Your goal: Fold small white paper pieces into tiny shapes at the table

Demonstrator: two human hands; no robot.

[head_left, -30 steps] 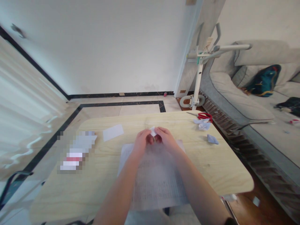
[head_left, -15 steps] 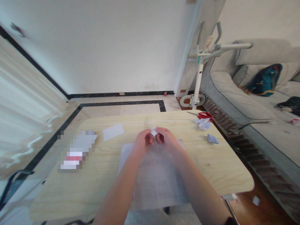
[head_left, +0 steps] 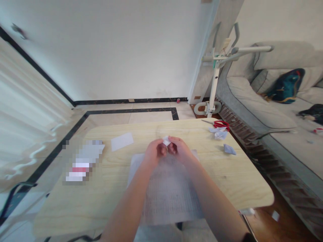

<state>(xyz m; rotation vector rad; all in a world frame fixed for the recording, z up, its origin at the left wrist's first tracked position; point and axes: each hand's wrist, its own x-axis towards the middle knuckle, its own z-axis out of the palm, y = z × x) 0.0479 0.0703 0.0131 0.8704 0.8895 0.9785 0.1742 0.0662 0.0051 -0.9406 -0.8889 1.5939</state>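
A small folded piece of white paper [head_left: 166,140] is pinched between my two hands above the middle of the table. My left hand [head_left: 154,151] grips its left side, and my right hand [head_left: 179,149] grips its right side. Both hands are closed, with fingers curled inward, and they cover part of the paper. Beneath my hands and forearms lies a large printed sheet [head_left: 171,198] on the wooden table [head_left: 242,181], reaching its near edge.
A flat white paper [head_left: 122,142] lies left of my hands, with a blurred-out item [head_left: 87,158] farther left. Red-handled scissors [head_left: 221,125], crumpled white paper [head_left: 220,135] and a folded bluish paper [head_left: 229,149] are on the right. Beyond stands a grey sofa [head_left: 254,97].
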